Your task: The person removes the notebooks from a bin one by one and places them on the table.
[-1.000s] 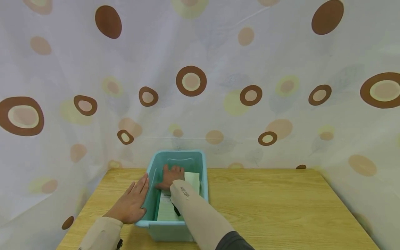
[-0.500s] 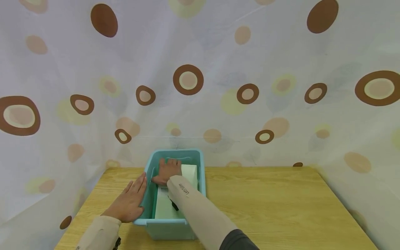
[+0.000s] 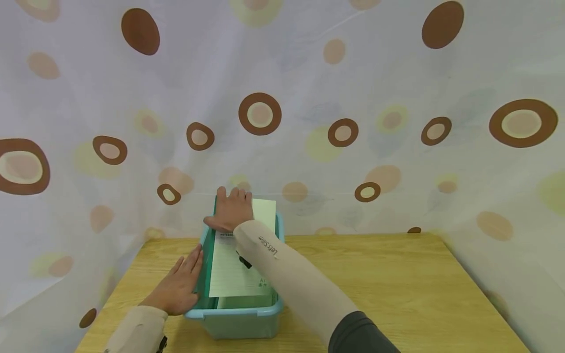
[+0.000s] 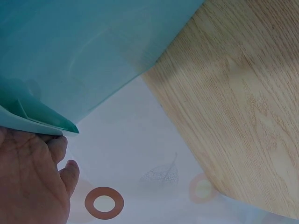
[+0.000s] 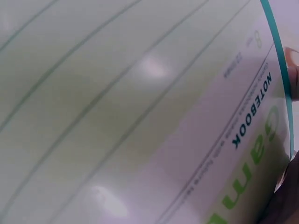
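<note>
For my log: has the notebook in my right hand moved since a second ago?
Yes, upward in the head view: the notebook was below the back edge of the table and now reaches above it.

The notebook [image 3: 238,277], closed, had a pale green cover with thin dark ruled lines, a lighter band printed "NOTEBOOK", larger green lettering and a teal edge. Gripped near its far left edge by the right hand [image 3: 230,213], it stood lifted over the bin, hiding the far rim, with another pale green surface [image 3: 244,302] showing below its near edge. The light-blue rectangular bin [image 3: 243,327] sat upright on the bench [image 3: 375,284], the left hand [image 3: 178,284] against its left side.
</note>
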Demonstrator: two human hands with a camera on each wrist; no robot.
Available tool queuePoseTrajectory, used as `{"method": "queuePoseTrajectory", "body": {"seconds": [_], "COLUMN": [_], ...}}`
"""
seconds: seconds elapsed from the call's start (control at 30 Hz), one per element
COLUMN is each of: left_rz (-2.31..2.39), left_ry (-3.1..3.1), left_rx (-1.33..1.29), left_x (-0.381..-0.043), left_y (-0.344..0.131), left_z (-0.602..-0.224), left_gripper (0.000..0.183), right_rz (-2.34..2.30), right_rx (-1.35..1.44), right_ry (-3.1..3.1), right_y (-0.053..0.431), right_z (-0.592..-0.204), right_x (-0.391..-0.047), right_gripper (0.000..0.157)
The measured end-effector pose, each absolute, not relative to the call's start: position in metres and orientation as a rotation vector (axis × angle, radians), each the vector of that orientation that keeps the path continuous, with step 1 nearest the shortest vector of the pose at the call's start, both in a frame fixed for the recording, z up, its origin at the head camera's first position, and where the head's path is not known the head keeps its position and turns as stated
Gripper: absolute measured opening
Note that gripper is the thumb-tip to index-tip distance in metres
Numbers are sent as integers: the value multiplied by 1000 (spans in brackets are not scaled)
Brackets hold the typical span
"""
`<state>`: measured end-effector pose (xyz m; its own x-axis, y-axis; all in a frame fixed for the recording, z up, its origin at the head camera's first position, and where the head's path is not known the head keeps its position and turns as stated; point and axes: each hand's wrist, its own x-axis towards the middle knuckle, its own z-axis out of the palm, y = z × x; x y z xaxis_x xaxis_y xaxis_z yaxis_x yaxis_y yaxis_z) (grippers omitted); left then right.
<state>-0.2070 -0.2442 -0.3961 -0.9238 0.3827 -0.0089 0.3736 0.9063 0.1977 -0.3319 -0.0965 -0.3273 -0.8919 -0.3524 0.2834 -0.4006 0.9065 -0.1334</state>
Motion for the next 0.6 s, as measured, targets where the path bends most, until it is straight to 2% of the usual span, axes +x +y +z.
{"method": "queuePoseTrajectory", "body": {"seconds": [0.33, 0.6], "left_rz": [338, 304], "left_ry": [3034, 3047], "left_rx": [603, 646], "left_x": [-205, -207], "left_y": [-246, -246], "left_z": [-398, -399], "left_gripper": [79, 76], "right_rz": [429, 496], "right_rx": [573, 534], "right_ry": [-2751, -2741], "right_y": [-57, -13], "right_z": [-248, -228], "right_x": [-323, -324], "right_gripper": [43, 40]}}
